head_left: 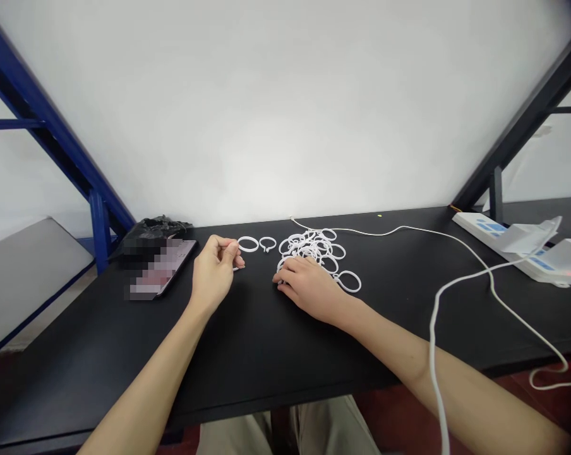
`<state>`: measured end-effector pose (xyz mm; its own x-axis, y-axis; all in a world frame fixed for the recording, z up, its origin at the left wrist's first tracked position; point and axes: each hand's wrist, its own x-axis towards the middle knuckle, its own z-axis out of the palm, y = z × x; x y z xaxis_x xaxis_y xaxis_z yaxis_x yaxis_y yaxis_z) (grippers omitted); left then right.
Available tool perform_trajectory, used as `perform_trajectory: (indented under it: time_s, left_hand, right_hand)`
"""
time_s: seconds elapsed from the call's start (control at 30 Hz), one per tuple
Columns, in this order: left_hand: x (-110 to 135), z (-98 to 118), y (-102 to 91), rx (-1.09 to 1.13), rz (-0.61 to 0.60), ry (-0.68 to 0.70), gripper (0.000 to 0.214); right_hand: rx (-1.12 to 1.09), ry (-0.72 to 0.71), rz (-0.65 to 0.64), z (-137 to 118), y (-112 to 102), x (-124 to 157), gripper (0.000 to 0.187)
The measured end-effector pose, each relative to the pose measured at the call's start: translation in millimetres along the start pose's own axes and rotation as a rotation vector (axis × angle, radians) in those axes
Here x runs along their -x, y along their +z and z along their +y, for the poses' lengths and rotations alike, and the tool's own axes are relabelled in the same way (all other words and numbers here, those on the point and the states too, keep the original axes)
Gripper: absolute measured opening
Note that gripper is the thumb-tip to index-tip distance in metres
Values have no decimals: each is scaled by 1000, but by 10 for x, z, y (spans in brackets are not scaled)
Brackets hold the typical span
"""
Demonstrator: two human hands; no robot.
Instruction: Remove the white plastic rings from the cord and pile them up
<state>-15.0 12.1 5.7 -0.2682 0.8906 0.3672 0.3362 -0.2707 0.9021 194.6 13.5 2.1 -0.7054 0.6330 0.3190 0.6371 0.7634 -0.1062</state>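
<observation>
A heap of thin white rings (309,243) lies on the black table (257,354). My right hand (309,284) rests palm down on the near edge of the heap, its fingers bent over some rings; what lies under the fingertips is hidden. My left hand (216,265) is closed in a pinch to the left, with a white ring (248,244) standing out from thumb and forefinger. Part of another white piece shows below those fingers. Between the hands, a smaller white ring with a little clip end (267,244) lies on the table.
A phone-like slab (172,268), partly pixelated, and a crumpled black bag (157,227) lie at the left. A white cable (437,316) loops across the right side. White power strips with plugs (517,246) stand at the far right. A pale wall rises behind.
</observation>
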Motion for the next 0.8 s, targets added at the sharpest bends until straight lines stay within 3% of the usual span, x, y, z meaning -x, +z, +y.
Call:
perform_trajectory:
  time_s: [0.23, 0.53, 0.67, 0.8]
  left_hand:
    - [31, 2, 10, -103, -72, 55, 20]
    - [25, 49, -8, -162, -2, 73, 16]
    - [5, 17, -9, -391, 40, 80, 12]
    - [0, -19, 1, -772, -56, 79, 11]
  right_hand:
    - [-33, 18, -17, -7, -13, -3, 14]
    - [-48, 23, -26, -6, -42, -2, 15]
    - [-36, 21, -39, -3, -44, -4, 20]
    - [-52, 6, -37, 7, -38, 0, 19]
